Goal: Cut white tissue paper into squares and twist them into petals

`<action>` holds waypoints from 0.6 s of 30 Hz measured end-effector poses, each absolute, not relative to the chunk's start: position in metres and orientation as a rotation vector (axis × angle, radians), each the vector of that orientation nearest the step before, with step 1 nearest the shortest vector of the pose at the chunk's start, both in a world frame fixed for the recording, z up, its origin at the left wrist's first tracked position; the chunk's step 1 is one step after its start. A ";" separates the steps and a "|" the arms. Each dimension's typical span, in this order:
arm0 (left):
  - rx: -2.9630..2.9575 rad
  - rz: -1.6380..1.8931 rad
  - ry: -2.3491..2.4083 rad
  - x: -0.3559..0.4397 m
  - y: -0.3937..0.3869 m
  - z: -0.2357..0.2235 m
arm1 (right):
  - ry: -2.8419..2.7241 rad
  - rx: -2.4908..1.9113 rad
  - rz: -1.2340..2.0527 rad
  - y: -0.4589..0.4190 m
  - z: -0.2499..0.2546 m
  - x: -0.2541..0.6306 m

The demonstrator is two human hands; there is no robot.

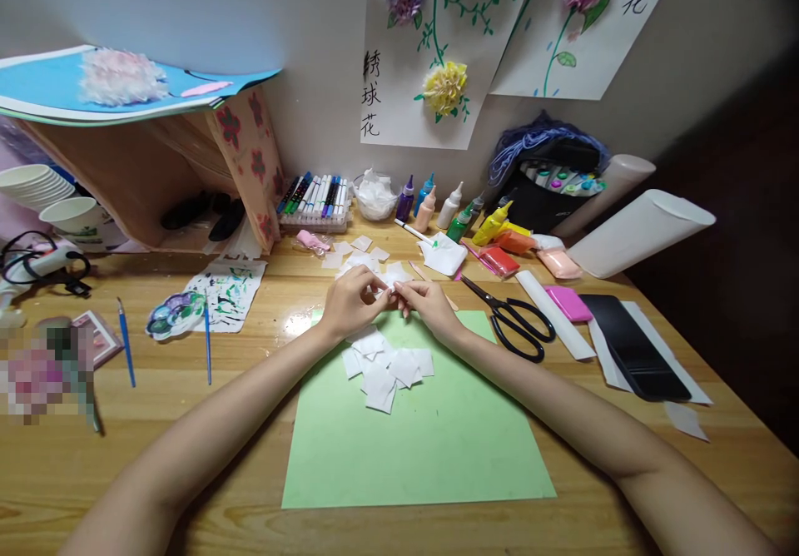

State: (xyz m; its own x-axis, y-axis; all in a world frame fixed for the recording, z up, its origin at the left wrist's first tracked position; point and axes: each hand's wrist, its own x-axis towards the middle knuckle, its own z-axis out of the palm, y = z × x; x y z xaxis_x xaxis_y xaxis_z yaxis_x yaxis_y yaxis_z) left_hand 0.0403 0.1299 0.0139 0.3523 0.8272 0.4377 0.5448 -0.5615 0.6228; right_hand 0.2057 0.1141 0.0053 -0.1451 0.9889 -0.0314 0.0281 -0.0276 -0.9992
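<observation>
My left hand [350, 303] and my right hand [430, 305] meet above the far edge of a green paper sheet [418, 448]. Both have thumb and fingertips pinched together on what looks like a small white paper square, mostly hidden by the fingers. Below my hands, a loose pile of white paper squares [379, 379] lies on the green sheet. More white squares [338, 255] are scattered on the table just behind my fingers. Black-handled scissors [508, 319] rest open to the right of my right hand.
Paint bottles [450, 205], a marker box [315, 202] and a bowl of white tissue [374, 194] line the wall. On the right lie a black phone [637, 348] and a white strip [555, 315]. Paintbrushes [126, 344] and a painted sheet [232, 294] are left.
</observation>
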 end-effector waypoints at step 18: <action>2.137 1.044 1.191 0.038 0.133 0.014 | -1.439 -1.211 1.278 0.111 0.009 0.204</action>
